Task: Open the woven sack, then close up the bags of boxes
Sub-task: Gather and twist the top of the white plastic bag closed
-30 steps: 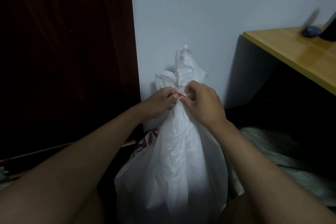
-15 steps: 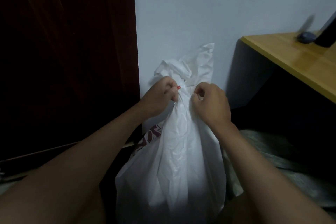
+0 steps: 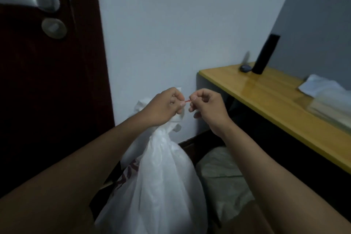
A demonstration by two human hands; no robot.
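Observation:
A full white plastic bag (image 3: 161, 182) stands on the floor against the wall, its neck gathered into a bunch. My left hand (image 3: 164, 107) grips that bunched neck and pinches one end of a thin red tie (image 3: 187, 100). My right hand (image 3: 207, 107) pinches the other end of the tie, just right of the bag's top. The tie is stretched short between the two hands. A grey-green woven sack (image 3: 222, 175) lies on the floor to the right of the bag, partly under the desk.
A dark wooden door (image 3: 47, 81) with a metal handle (image 3: 28, 0) fills the left. A yellow desk (image 3: 275, 104) juts in from the right, carrying a black cylinder (image 3: 266, 54), a small dark object (image 3: 245, 68) and folded white plastic (image 3: 322, 89).
My head has lifted, so the door handle and desk top came into view. Both hands have risen with the bag's neck, and the red tie is now pulled out between them.

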